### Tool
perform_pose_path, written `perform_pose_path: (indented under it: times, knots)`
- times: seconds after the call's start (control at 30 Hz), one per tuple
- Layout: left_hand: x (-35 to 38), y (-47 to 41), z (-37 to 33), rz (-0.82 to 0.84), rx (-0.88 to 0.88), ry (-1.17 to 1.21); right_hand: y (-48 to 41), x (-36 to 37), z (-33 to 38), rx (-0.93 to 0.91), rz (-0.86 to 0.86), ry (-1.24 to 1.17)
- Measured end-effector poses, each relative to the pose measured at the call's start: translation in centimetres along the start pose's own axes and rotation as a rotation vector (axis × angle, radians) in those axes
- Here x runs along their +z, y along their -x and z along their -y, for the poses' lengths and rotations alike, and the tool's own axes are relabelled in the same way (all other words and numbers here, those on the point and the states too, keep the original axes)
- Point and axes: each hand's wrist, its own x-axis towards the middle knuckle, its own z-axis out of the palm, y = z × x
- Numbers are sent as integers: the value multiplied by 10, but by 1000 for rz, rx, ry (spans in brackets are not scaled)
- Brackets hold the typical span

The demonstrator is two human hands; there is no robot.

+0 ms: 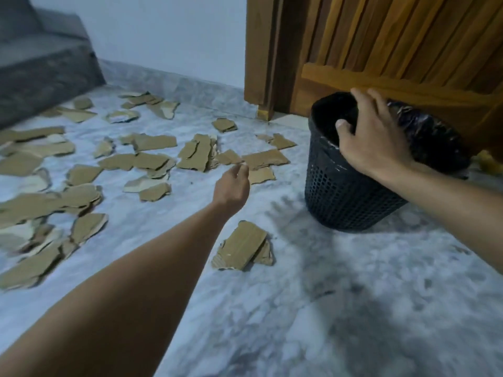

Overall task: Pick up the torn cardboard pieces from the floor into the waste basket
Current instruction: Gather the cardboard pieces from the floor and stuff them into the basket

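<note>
Several torn brown cardboard pieces [152,159] lie scattered over the marble floor, mostly at the left and middle. One larger piece [243,244] lies alone near me. A black mesh waste basket [343,194] with a black liner stands at the right. My right hand [373,137] rests over its rim, thumb inside, gripping the edge. My left hand [232,183] stretches out low over the floor, its fingertips right at a flat cardboard piece [265,159]; the fingers are loosely curled and I cannot tell whether they touch it.
A wooden door [394,50] and its frame stand behind the basket. A grey sofa [40,66] fills the far left corner. A white wall [163,36] runs along the back. A yellow object [488,161] peeks out at the right edge.
</note>
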Motion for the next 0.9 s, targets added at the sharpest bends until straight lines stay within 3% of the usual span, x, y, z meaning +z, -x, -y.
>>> perform_pose_path:
  times: [0.13, 0.23, 0.3, 0.4, 0.47, 0.63, 0.73, 0.9]
  knots:
    - [-30, 14, 83, -90, 23, -217, 20, 50, 58, -220, -55, -171]
    - [-65, 21, 135, -181, 50, -404, 50, 109, 82, -224, 109, -184]
    - [-95, 26, 167, -233, 27, -586, 79, 153, 89, -91, 299, -108]
    - [-151, 36, 217, -335, -125, -774, 130, 210, 104, 317, 619, -88]
    - [-192, 42, 245, -406, -225, -817, 162, 241, 119, 385, 701, 9]
    - [-290, 36, 306, -487, -443, -791, 168, 294, 160, 199, 557, 130]
    - [-334, 13, 332, -409, -437, -834, 151, 315, 174, 107, 554, 120]
    - [-365, -40, 347, -346, -494, -691, 120, 338, 207, 97, 436, -5]
